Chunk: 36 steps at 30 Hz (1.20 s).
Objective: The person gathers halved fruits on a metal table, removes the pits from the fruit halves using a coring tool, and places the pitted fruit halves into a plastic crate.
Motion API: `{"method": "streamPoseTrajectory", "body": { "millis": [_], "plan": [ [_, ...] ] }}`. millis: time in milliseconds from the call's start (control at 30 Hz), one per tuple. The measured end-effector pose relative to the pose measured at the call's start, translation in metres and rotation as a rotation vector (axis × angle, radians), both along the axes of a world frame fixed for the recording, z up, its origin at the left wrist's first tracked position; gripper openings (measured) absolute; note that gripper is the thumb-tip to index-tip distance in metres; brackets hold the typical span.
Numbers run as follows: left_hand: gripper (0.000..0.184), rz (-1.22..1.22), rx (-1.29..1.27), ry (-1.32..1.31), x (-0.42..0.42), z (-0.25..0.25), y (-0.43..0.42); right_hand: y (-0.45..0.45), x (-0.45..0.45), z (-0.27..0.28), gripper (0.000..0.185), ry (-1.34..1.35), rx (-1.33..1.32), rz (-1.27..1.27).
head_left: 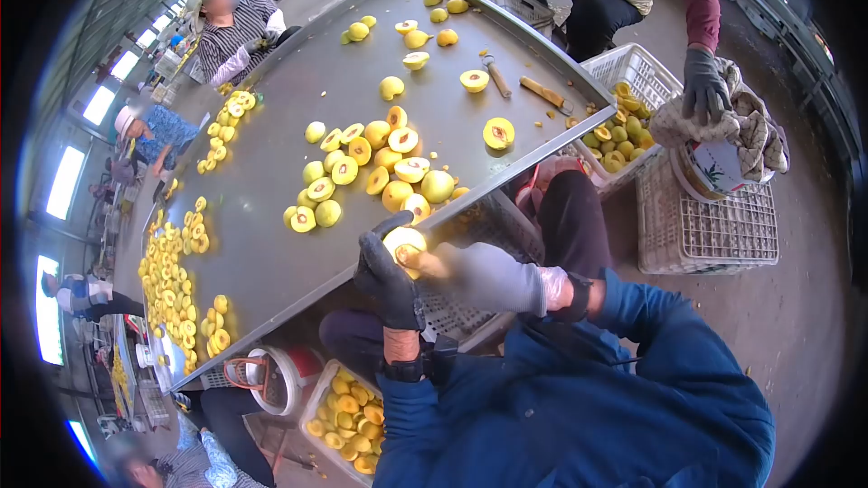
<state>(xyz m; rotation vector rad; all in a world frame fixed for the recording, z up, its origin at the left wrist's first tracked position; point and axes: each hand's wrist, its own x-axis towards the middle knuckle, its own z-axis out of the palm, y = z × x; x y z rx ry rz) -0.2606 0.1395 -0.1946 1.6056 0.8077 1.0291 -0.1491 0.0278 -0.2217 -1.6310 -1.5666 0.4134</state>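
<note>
My left hand (pixel 387 282), in a black glove, is closed around a yellow peach half (pixel 406 240) at the table's near edge, cut face towards me. My right hand (pixel 488 276), in a grey glove, is closed and blurred by motion. From it a tan, wooden-looking tool handle (pixel 432 265) reaches to the middle of the peach half; its working end cannot be made out. Just beyond my hands lies a heap of peaches and halves (pixel 395 161), several with pits showing. Two wooden-handled pitting knives (pixel 497 77) (pixel 545 94) lie farther right on the metal table (pixel 271 190).
Pitted halves (pixel 172 276) line the table's left edge. A crate of halves (pixel 324 398) and a white bucket (pixel 282 381) stand below it. At right are a crate of whole peaches (pixel 665 81) and an upturned crate (pixel 710 233). A co-worker's gloved hand (pixel 704 86) rests on cloth there.
</note>
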Motion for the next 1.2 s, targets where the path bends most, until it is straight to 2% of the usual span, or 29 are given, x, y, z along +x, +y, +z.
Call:
{"method": "streamPoseTrajectory", "body": {
  "millis": [100, 167, 200, 267, 300, 367, 400, 500, 533, 600, 633, 667, 767, 833, 867, 900, 933, 967, 1000, 1033, 1067, 1100, 1133, 1200],
  "plan": [
    [0.055, -0.078, 0.101, 0.064, -0.003, 0.003, 0.007, 0.004, -0.004, -0.004, 0.019, 0.388, 0.011, 0.094],
    [0.057, -0.168, 0.133, 0.083, -0.002, 0.014, 0.010, 0.003, 0.000, 0.001, 0.021, 0.517, 0.023, 0.158],
    [0.057, -0.232, 0.066, 0.055, -0.002, 0.019, 0.012, 0.000, 0.002, 0.011, 0.022, 0.582, 0.026, 0.190],
    [0.058, -0.359, -0.066, -0.001, -0.003, 0.028, 0.015, -0.009, 0.018, 0.049, 0.026, 0.866, -0.403, 0.336],
    [0.061, -0.331, -0.050, -0.044, 0.001, 0.027, 0.014, -0.010, 0.025, 0.063, 0.029, 0.998, -0.621, 0.408],
    [0.069, -0.271, -0.018, -0.133, 0.013, 0.022, 0.012, -0.007, 0.024, 0.053, 0.030, 0.974, -0.536, 0.384],
    [0.067, -0.286, -0.024, -0.122, 0.014, 0.021, 0.013, -0.005, 0.023, 0.044, 0.031, 0.969, -0.499, 0.371],
    [0.067, -0.549, 0.401, 0.399, 0.000, 0.026, 0.039, 0.004, 0.020, 0.005, 0.023, 0.255, 0.072, 0.163],
    [0.061, -0.543, 0.323, 0.344, -0.001, 0.024, 0.037, 0.003, 0.017, 0.003, 0.018, 0.483, 0.115, 0.269],
    [0.051, -0.518, 0.173, 0.234, -0.006, 0.016, 0.032, -0.008, 0.021, 0.040, 0.018, 0.888, -0.306, 0.427],
    [0.054, -0.575, -0.006, 0.083, -0.003, 0.021, 0.025, -0.011, 0.025, 0.053, 0.019, 1.080, -0.527, 0.504],
    [0.057, -0.619, -0.186, -0.070, 0.001, 0.026, 0.018, -0.014, 0.025, 0.054, 0.019, 1.242, -0.519, 0.582],
    [0.061, -0.437, -0.189, -0.225, 0.022, 0.034, -0.008, -0.004, 0.013, 0.021, 0.020, 1.329, -0.429, 0.584],
    [0.065, -0.297, -0.190, -0.340, 0.034, 0.035, -0.021, -0.002, 0.014, 0.007, 0.021, 1.244, -0.251, 0.598],
    [0.066, -0.219, -0.182, -0.399, 0.037, 0.037, -0.023, -0.005, 0.026, 0.009, 0.021, 1.334, -0.379, 0.612],
    [0.069, -0.212, -0.341, -0.455, 0.032, 0.027, -0.009, -0.009, 0.037, 0.009, 0.021, 1.417, -0.516, 0.629],
    [0.072, -0.191, -0.500, -0.519, 0.027, 0.017, 0.004, -0.013, 0.044, 0.000, 0.021, 1.380, -0.535, 0.623],
    [0.070, -0.164, -0.557, -0.557, 0.020, 0.022, 0.004, -0.011, 0.037, -0.002, 0.025, 1.168, -0.540, 0.355],
    [0.049, -0.231, -0.324, -0.485, 0.003, 0.009, 0.012, 0.007, 0.024, -0.029, 0.028, 0.408, 0.083, 0.186],
    [0.047, -0.234, -0.284, -0.473, -0.010, -0.003, 0.015, -0.012, 0.037, -0.047, 0.030, -0.301, -0.177, 0.018],
    [0.045, -0.235, -0.269, -0.471, -0.020, -0.005, 0.014, -0.015, 0.036, -0.060, 0.028, -0.350, -0.270, -0.020],
    [0.043, -0.204, -0.243, -0.441, -0.033, -0.009, 0.013, -0.020, 0.040, -0.075, 0.023, -0.180, -0.183, 0.029],
    [0.041, -0.138, -0.126, -0.348, -0.049, -0.014, 0.010, -0.024, 0.035, -0.055, 0.021, -0.111, -0.269, 0.034],
    [0.045, 0.149, 0.291, 0.136, -0.114, -0.028, -0.002, -0.025, 0.027, -0.067, 0.023, -0.131, -0.284, 0.044]
  ]
}}
